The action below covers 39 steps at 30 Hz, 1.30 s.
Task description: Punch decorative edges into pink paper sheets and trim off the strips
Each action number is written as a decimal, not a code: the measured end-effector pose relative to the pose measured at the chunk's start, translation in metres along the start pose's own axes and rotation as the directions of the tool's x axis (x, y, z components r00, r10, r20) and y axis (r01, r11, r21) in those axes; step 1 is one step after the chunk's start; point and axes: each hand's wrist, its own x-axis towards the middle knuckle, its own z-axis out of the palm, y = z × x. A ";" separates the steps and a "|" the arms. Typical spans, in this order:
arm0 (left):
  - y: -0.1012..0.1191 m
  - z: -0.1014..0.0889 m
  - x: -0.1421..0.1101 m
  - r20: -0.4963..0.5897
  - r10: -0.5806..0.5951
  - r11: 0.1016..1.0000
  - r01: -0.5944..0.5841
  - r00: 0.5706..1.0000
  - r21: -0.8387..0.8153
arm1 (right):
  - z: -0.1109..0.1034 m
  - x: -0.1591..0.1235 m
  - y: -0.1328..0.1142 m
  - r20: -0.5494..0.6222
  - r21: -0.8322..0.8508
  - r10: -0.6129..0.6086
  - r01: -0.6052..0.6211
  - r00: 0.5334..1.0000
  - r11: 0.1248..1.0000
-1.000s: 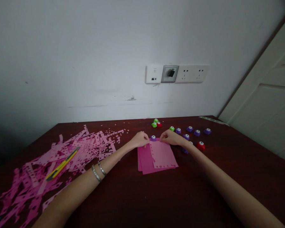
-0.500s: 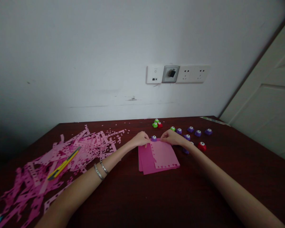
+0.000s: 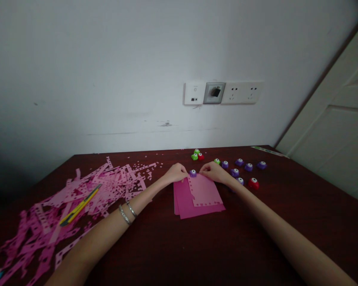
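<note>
A light pink paper sheet with punched edges lies on a stack of darker pink sheets on the dark wooden table. A small purple paper punch sits at the sheet's far edge. My left hand is closed, fingers pinched at the far left corner of the paper beside the punch. Just right of the punch, my right hand is closed too, pinching the sheet's far edge. Two silver bangles circle my left wrist.
Several small punches, purple, green and red, stand behind and right of my hands. A heap of pink paper strips with a yellow utility knife covers the left side. Wall sockets are behind; a door stands right.
The light pink sheet has slid slightly away from me, its near edge now farther back. My right hand has shifted a little left along the sheet's far edge. My left hand stays put.
</note>
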 end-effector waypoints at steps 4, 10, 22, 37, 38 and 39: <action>-0.002 0.000 0.001 -0.010 -0.007 1.000 0.007 1.000 0.016 | 0.002 0.000 -0.001 -0.031 -0.033 0.002 -0.003 1.000 0.999; 0.001 -0.002 0.000 0.003 -0.026 0.999 0.026 1.000 0.037 | 0.005 0.001 -0.002 -0.101 -0.076 -0.022 0.015 0.995 0.997; -0.001 -0.003 0.001 -0.019 -0.011 0.999 0.012 1.000 0.047 | 0.004 -0.001 -0.004 -0.130 -0.153 -0.003 -0.017 0.991 0.988; 0.008 -0.030 0.000 -0.081 -0.031 0.999 0.029 0.996 -0.030 | -0.023 0.011 -0.037 0.132 0.119 0.103 -0.119 0.986 0.986; 0.010 -0.030 -0.001 -0.067 -0.033 0.998 0.030 0.997 -0.047 | -0.023 0.014 -0.037 0.183 0.138 0.109 -0.135 0.977 0.981; 0.012 -0.030 -0.002 -0.052 -0.036 0.997 0.032 0.998 -0.065 | -0.023 0.017 -0.036 0.230 0.152 0.117 -0.155 0.966 0.976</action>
